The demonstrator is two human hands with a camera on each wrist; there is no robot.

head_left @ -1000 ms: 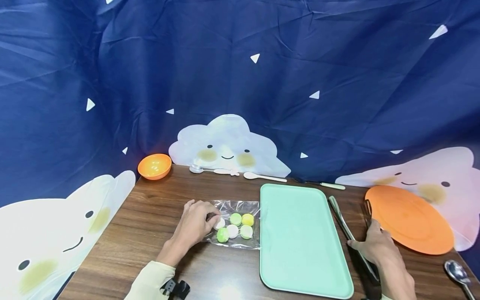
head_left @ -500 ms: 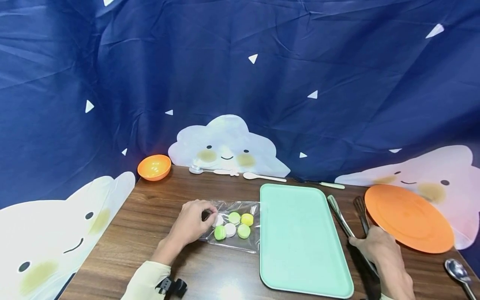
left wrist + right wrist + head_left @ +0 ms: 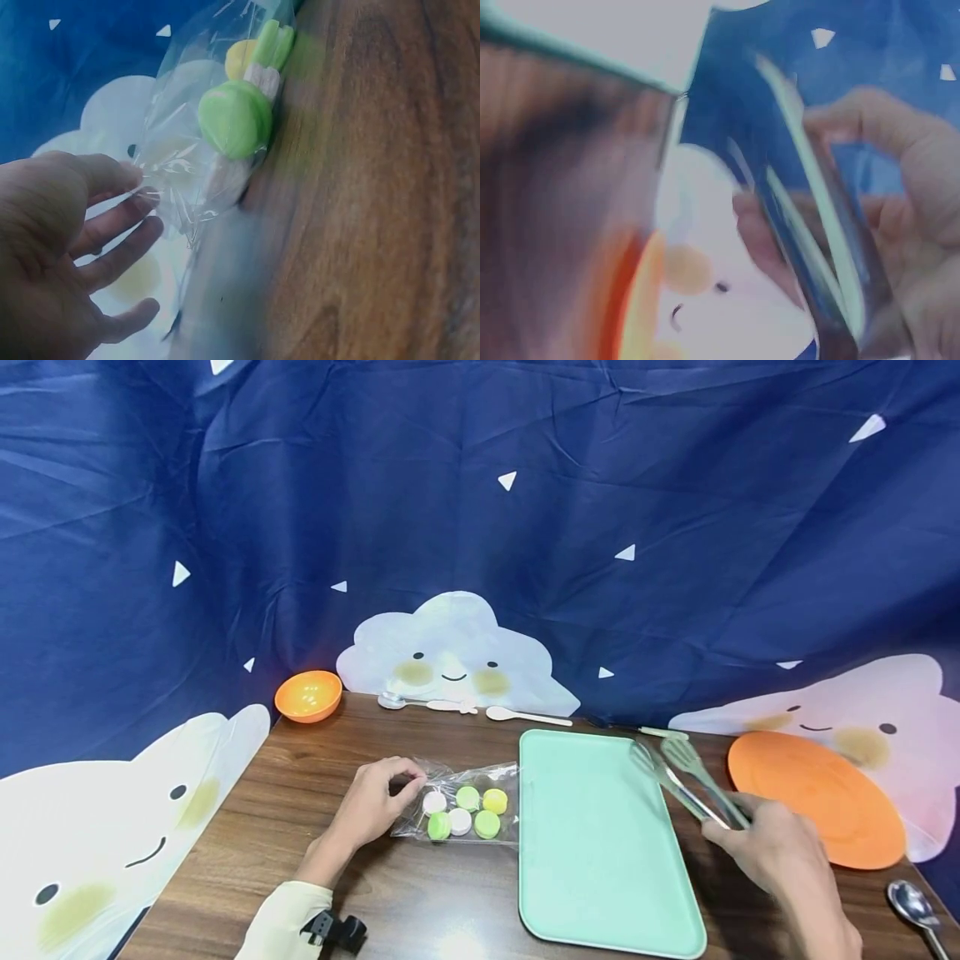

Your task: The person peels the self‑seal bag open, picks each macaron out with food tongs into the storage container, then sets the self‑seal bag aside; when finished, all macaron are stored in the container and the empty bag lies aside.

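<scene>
On wood table (image 3: 315, 793), left hand (image 3: 367, 806) pinches crinkly clear bag (image 3: 465, 810).

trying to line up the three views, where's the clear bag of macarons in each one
Head: clear bag of macarons at centre-left on the table, beside the left hand.
Left wrist: upper middle, left hand at its edge.
Right wrist: not in view.
Shared landmark: the blue backdrop.
</scene>
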